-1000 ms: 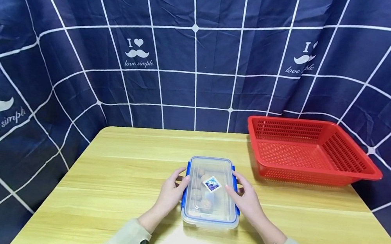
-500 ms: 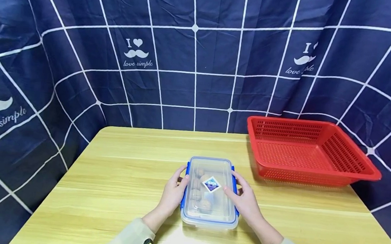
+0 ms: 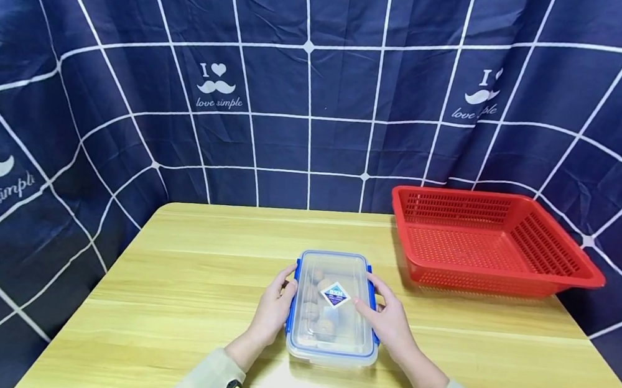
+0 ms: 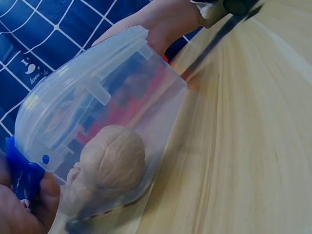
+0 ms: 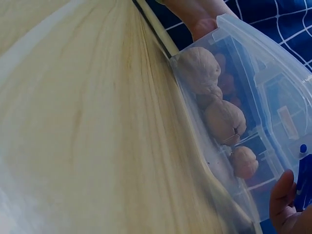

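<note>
A clear plastic food container [image 3: 350, 335] with a lid, blue side clips and a diamond-shaped label stands on the table in the head view. Several walnuts [image 5: 225, 122] lie inside it, mostly along its left side; a walnut [image 4: 114, 158] shows through the wall in the left wrist view. My left hand [image 3: 270, 314] holds the left side, thumb by the lid's edge and fingers at the blue clip. On the opposite side, my right hand [image 3: 394, 326] grips the container, its thumb lying on the lid near the label. Some fingertips are hidden behind the container's sides.
A red perforated plastic basket [image 3: 423, 255] sits at the table's back right, apart from the container. The wooden table [image 3: 195, 283] ends at a dark blue curtain [image 3: 338, 146] with white lines, which hangs behind and at both sides.
</note>
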`<state>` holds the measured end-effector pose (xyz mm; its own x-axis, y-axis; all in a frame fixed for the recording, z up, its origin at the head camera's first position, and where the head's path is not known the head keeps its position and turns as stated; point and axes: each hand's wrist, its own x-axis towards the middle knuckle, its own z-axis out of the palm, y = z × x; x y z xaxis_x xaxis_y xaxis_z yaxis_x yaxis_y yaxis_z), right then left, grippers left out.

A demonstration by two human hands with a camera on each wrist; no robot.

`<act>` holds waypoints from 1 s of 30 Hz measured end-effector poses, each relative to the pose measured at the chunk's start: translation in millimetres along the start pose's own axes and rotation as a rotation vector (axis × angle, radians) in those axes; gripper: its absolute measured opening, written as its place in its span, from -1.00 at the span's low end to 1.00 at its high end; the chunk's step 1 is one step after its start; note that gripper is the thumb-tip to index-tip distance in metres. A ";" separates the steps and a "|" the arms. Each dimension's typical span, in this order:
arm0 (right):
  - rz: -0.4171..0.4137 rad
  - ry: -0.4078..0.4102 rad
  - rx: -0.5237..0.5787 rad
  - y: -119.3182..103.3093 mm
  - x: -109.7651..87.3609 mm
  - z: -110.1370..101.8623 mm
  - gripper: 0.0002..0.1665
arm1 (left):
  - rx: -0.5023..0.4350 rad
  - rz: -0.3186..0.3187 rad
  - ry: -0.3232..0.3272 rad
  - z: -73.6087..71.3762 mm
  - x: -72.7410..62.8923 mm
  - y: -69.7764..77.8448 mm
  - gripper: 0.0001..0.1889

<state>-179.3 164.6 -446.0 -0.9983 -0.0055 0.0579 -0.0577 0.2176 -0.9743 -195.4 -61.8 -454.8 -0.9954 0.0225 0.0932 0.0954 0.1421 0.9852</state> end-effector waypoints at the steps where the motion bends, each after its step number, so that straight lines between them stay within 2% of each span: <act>1: 0.002 -0.002 0.006 -0.5 0.0 0.0 -0.26 | -0.011 -0.001 -0.008 -0.4 0.2 -0.1 -0.59; 10: 0.008 -0.016 0.019 -0.4 0.2 0.0 -0.26 | -0.030 -0.014 -0.036 -2.8 -0.2 -0.6 -0.58; 17: 0.010 -0.022 0.029 0.2 0.2 -0.4 -0.25 | -0.017 -0.019 -0.018 -1.3 -0.4 -0.2 -0.57; 28: 0.008 -0.020 0.045 -0.3 0.6 -0.1 -0.24 | -0.051 -0.027 0.014 1.1 0.2 -2.6 -0.56; 30: 0.011 -0.017 0.052 -0.9 0.4 -0.6 -0.24 | -0.080 -0.043 0.021 1.1 -0.5 -4.2 -0.56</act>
<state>-179.6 165.0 -444.9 -0.9988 -0.0197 0.0441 -0.0468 0.1670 -0.9849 -195.3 -61.4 -459.1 -0.9986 -0.0025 0.0528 0.0525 0.0633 0.9966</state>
